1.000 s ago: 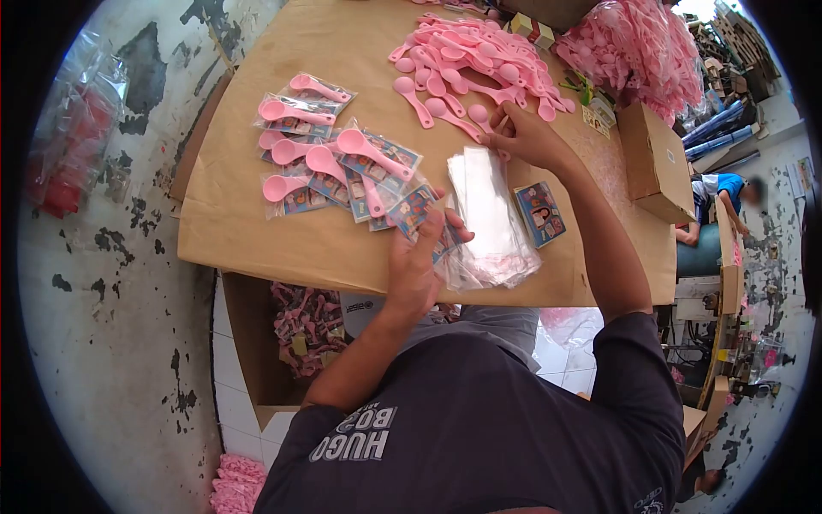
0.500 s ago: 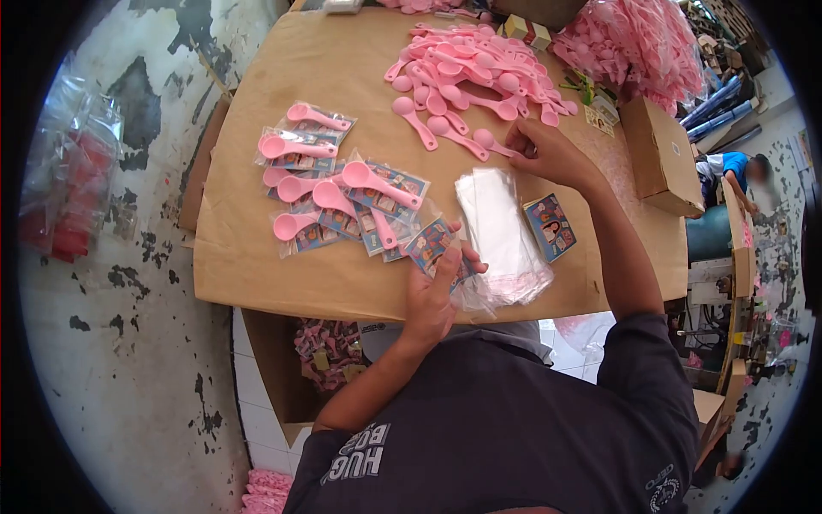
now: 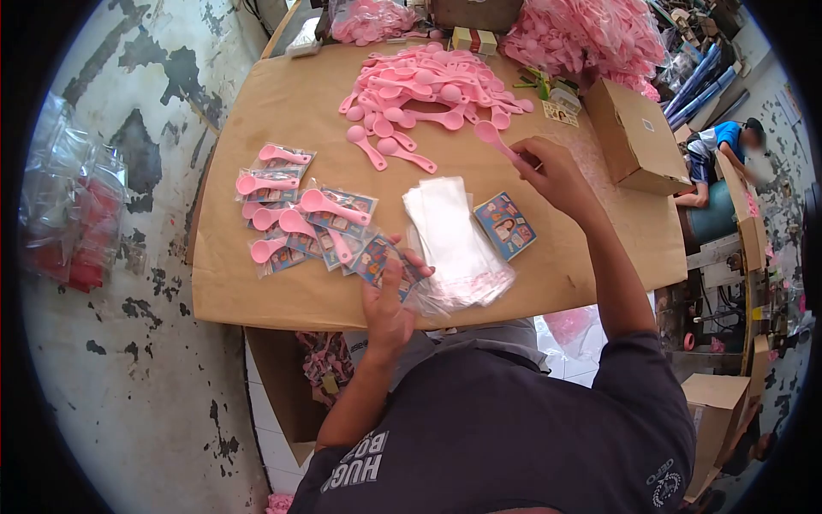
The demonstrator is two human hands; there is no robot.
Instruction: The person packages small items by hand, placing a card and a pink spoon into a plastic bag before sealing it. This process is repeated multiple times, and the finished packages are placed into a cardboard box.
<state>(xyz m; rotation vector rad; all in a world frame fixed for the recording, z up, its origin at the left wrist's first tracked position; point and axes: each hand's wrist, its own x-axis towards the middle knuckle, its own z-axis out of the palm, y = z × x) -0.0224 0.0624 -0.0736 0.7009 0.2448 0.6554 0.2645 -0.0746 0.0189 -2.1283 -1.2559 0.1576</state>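
Observation:
Between the thumb and fingers of my right hand [image 3: 548, 171] is the handle of a pink spoon [image 3: 490, 135], its bowl pointing up and left. My left hand [image 3: 390, 295] grips a blue printed card in a clear bag [image 3: 377, 259] near the table's front edge. Just left of it lie several bagged cards with pink spoons [image 3: 323, 206], overlapping. A stack of clear empty bags [image 3: 441, 231] lies between my hands. Right of the bags is a stack of blue printed cards [image 3: 506, 225]. Beyond them a heap of loose pink spoons [image 3: 428, 81] covers the table's far part.
A cardboard box [image 3: 638, 137] stands at the right edge of the brown table [image 3: 591, 274]. Large bags of pink items [image 3: 582, 38] sit at the far right. Another person [image 3: 728, 146] is seated farther right. Plastic bags [image 3: 73, 188] hang on the left wall.
My right hand has lifted the pink spoon off the table beside the heap. The left hand still holds the bagged card. The whole view has shifted somewhat.

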